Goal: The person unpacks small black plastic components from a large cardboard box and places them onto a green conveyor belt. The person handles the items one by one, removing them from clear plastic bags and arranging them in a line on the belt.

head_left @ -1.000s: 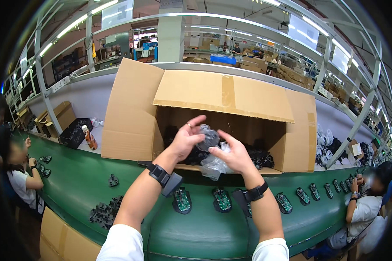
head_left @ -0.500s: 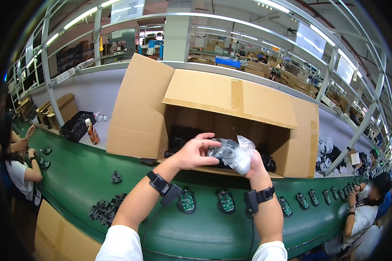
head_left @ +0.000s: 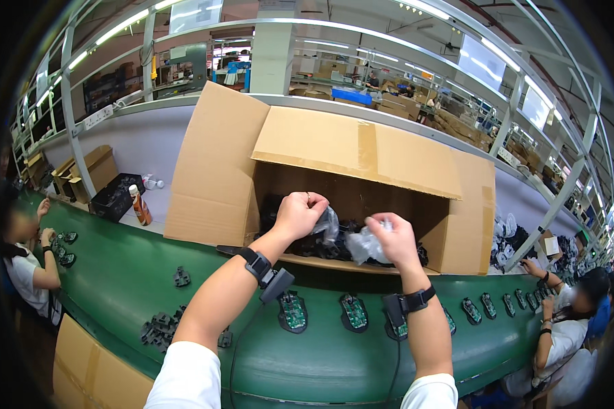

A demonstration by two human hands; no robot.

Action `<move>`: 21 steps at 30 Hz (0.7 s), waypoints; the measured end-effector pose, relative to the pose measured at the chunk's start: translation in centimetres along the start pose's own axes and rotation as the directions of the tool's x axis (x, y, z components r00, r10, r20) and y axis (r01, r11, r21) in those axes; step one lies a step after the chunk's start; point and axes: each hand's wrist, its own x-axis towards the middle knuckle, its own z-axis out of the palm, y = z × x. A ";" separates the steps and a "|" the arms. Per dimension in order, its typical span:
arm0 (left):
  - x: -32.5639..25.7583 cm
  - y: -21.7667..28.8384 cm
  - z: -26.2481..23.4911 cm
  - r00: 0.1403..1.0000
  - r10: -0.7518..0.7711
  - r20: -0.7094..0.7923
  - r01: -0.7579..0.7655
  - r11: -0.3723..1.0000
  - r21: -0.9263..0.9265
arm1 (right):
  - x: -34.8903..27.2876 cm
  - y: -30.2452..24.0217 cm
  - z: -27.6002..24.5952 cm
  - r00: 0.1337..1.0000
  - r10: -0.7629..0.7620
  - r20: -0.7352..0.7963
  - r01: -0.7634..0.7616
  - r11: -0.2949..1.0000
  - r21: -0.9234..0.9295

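Both of my hands are in front of the open cardboard box [head_left: 320,146], over its mouth. My left hand [head_left: 299,217] is closed, pinching a clear plastic bag [head_left: 329,226] that hangs from its fingers. To its right, my right hand [head_left: 397,240] grips a crumpled clear plastic bag [head_left: 366,248]. Dark parts [head_left: 314,249] lie in the box beneath my hands; I cannot make out their kind. Circuit boards in mouse-shaped dark shells, such as this mouse base [head_left: 293,312] and another mouse base [head_left: 353,313], rest on the green belt below my wrists.
A heap of dark plastic pieces [head_left: 159,331] lies on the green belt [head_left: 273,368] at left. Behind it stand a spray can [head_left: 140,206] and a black bin [head_left: 118,198]. Co-workers sit at both ends. A cardboard flap [head_left: 95,361] is at lower left.
My hands have moved apart and slightly down toward the box. Plastic that was bunched between them now shows as separate pieces, one in each hand. The right-hand co-worker's arm has reached out.
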 end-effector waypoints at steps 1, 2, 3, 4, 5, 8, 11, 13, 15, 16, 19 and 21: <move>0.3 -0.4 0.2 1.000 0.013 -0.011 -0.013 1.000 -0.007 | -0.2 -1.0 0.8 0.999 -0.019 0.027 0.022 0.994 -0.107; 0.5 -0.8 0.4 1.000 0.002 -0.011 -0.002 1.000 -0.012 | -0.4 -2.2 1.7 0.998 -0.035 0.057 0.047 0.976 -0.212; 0.6 -0.8 0.4 1.000 -0.010 -0.011 0.010 1.000 -0.018 | -0.6 -3.1 2.5 0.996 -0.039 0.083 0.068 0.919 -0.387; 0.7 -0.8 0.6 1.000 -0.022 -0.007 0.021 0.999 -0.026 | -0.8 -3.8 3.2 0.994 -0.035 0.107 0.089 0.830 -0.551; 0.7 -0.7 0.9 1.000 -0.018 0.003 0.018 0.999 -0.031 | -0.7 -4.5 3.7 0.987 0.063 0.144 0.036 0.801 -0.598; 0.9 0.1 1.4 1.000 0.019 0.011 -0.019 1.000 0.020 | 0.0 -3.5 3.9 0.986 0.046 0.158 0.077 0.723 -0.687; 0.9 1.4 0.7 0.986 0.169 -0.009 -0.160 0.949 0.271 | 1.3 -3.4 2.1 0.986 -0.058 0.158 0.156 0.671 -0.724; 1.4 1.4 -0.3 0.966 0.257 -0.014 -0.249 0.945 0.211 | 2.3 -3.5 1.2 0.966 -0.237 0.107 0.240 0.651 -0.720; 1.5 1.5 -0.4 0.954 0.294 -0.056 -0.287 0.951 0.116 | 2.7 -4.1 1.3 0.967 -0.224 0.121 0.250 0.745 -0.618; 1.6 1.7 -0.3 0.949 0.306 -0.077 -0.294 0.945 0.142 | 2.7 -4.7 1.7 0.979 -0.149 0.140 0.203 0.769 -0.606; 1.9 2.6 -0.2 0.945 0.316 -0.085 -0.296 0.936 0.192 | 2.6 -7.5 2.7 0.953 0.185 0.238 0.046 0.692 -0.721; 1.7 3.1 0.1 0.945 0.320 -0.073 -0.295 0.925 0.237 | 2.5 -6.3 2.9 0.965 0.128 0.230 0.076 0.702 -0.708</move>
